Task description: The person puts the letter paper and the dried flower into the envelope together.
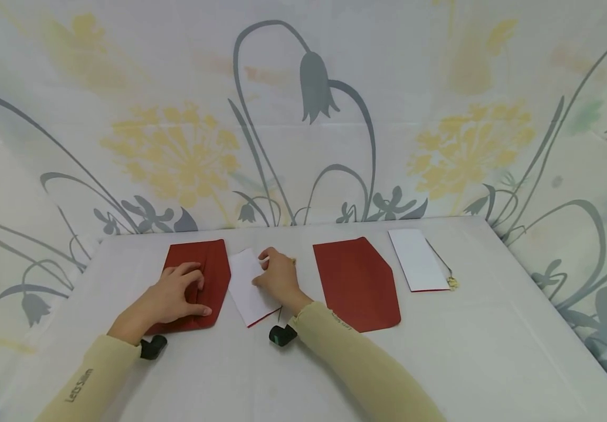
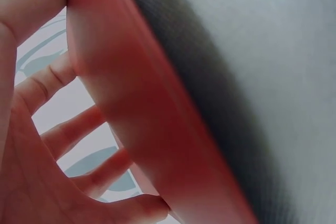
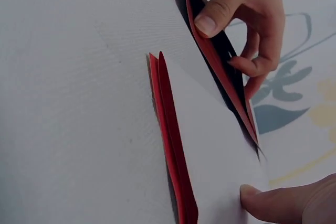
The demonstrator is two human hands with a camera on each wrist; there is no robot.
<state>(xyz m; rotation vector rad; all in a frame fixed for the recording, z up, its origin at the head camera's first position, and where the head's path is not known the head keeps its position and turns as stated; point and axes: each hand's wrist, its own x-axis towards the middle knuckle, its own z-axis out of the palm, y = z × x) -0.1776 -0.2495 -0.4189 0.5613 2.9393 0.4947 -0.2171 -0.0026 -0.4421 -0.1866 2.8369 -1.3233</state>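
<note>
My left hand (image 1: pixel 179 293) lies over a red envelope (image 1: pixel 217 264) at the left, its fingers spread and bent. In the right wrist view that envelope (image 3: pixel 218 66) gapes along its edge, the left thumb on one layer and a fingertip at the dark opening. Red paper (image 2: pixel 136 93) fills the middle of the left wrist view, against the fingertips. My right hand (image 1: pixel 282 281) holds a white card (image 1: pixel 245 288) with red lower edges, its thumb on the white face and its index finger bent near the top. The fingers' undersides are hidden. A bit of gold ornament shows behind this hand.
Right of my right hand lies a second red envelope (image 1: pixel 356 284). Farther right is another white card (image 1: pixel 416 261) with a dark cord and a gold ornament (image 1: pixel 452 283). A flower-patterned cloth (image 1: pixel 282 146) rises behind the white table (image 1: pixel 472 351).
</note>
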